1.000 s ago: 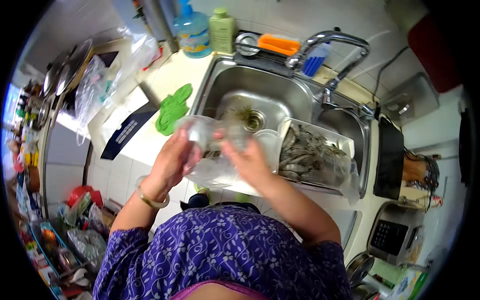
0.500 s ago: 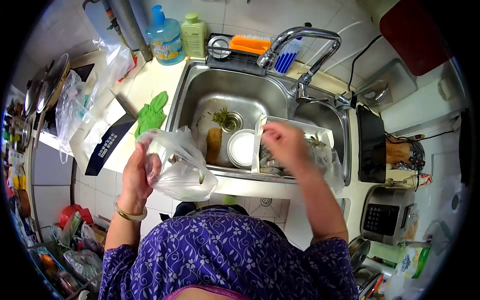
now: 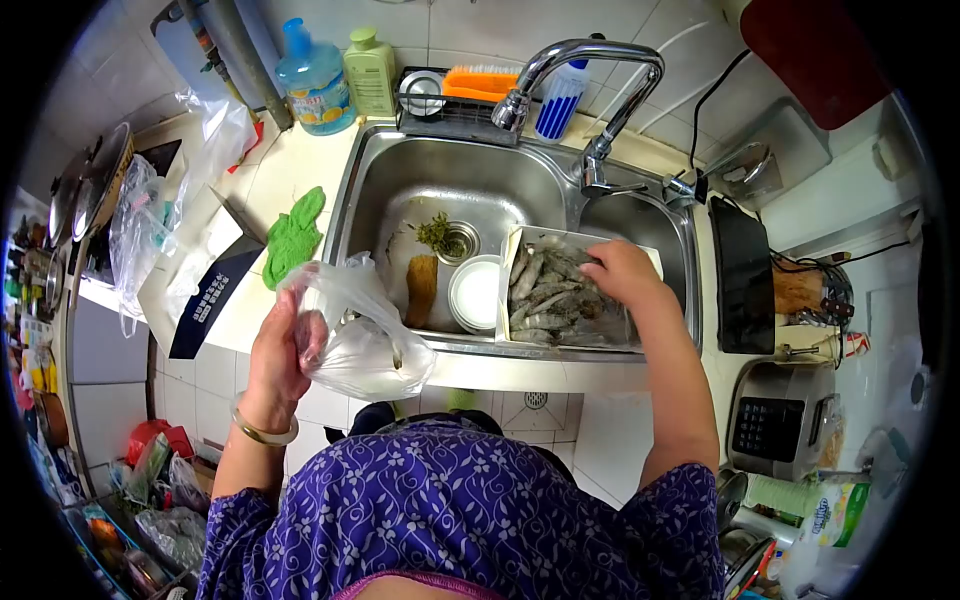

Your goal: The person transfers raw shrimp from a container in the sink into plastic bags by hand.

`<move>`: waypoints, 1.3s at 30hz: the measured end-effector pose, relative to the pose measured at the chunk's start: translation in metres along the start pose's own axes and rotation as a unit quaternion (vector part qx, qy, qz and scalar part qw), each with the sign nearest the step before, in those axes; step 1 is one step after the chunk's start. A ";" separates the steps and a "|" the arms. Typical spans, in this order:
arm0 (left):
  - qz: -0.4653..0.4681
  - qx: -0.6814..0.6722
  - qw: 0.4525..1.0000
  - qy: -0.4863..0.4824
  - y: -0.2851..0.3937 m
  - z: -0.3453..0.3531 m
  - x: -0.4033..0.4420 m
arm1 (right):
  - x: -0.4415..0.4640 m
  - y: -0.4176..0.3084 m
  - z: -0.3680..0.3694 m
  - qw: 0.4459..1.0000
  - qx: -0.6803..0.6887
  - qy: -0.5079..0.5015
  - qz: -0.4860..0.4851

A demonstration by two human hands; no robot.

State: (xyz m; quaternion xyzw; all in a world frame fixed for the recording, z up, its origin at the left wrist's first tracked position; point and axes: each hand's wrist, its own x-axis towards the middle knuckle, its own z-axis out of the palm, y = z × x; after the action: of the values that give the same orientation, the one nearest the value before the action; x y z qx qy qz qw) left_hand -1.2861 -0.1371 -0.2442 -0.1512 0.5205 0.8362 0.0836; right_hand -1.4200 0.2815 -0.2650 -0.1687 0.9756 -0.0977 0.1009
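My left hand is closed around the gathered top of a thin clear plastic bag, in front of the sink. A small dark shape shows inside the bag, perhaps a shrimp. Across the right side of the sink rests a white box filled with grey raw shrimp. My right hand reaches over the box's right part, its fingers closed together down at the shrimp; the fingertips are partly hidden. Next to the box, a white round dish lies in the basin.
The steel sink also holds a brown loofah-like piece and green scraps at the drain. The faucet arches above. A green cloth and an open carton lie left; a dark board stands right.
My right hand has moved right, from above the box's left part to its right part. Loose plastic at the box's right end has dropped back, baring more shrimp. My left hand stays on the bag.
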 end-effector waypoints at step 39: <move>0.017 0.013 1.000 -0.009 0.004 0.005 -0.009 | 0.020 -0.006 0.032 0.978 -0.035 -0.062 0.194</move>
State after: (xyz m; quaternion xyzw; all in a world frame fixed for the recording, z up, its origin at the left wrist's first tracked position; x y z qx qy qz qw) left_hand -1.2798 -0.1338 -0.2355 -0.1339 0.5335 0.8317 0.0759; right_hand -1.4297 0.2643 -0.2975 0.0146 0.9844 -0.0319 0.1726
